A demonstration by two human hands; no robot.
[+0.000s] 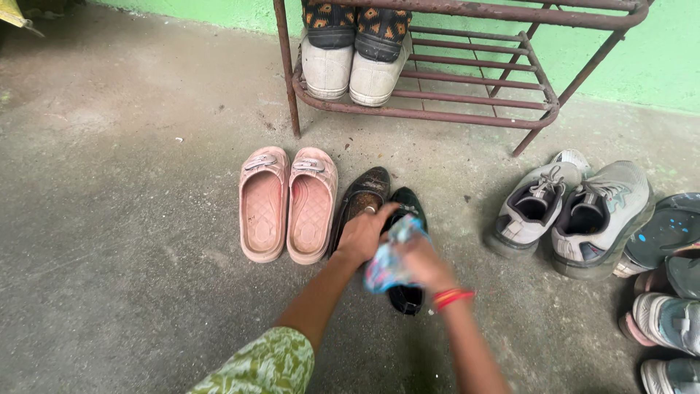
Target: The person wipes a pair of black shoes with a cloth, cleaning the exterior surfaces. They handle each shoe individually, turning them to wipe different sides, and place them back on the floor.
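A pair of dark, glossy slip-on shoes [379, 219] with pointed toes lies on the rough grey concrete floor [124, 219], just in front of the rusty brown metal shoe rack [467, 109] made of thin round bars. The left hand [362, 233] rests on the nearer edge of the left shoe of this pair, its fingers curled over the rim and gripping it, with a ring showing on one finger. The right hand [423, 263] is closed around a crumpled, soft cloth in blue, white and pink [388, 259], pressing it against the right shoe of the pair; a red thread band circles that wrist. A green leaf-patterned sleeve [266, 365] covers the left upper arm. Just left of the dark shoes sits a pair of pink moulded rubber slides [288, 204], wide and flat, with dimpled footbeds and a dusty, scuffed surface. To the right of the dark shoes, well apart from them, stands a pair of grey mesh lace-up sneakers [572, 211] with thick soles. Farther right of the rack lie more sneakers and dark rubber sandals, partly cut off by the edge of the view. On the rack's lower shelf stands a pair of canvas shoes with white rubber toes and dark orange-patterned uppers [357, 55]. Behind the rack rises a smooth green painted wall [656, 58].
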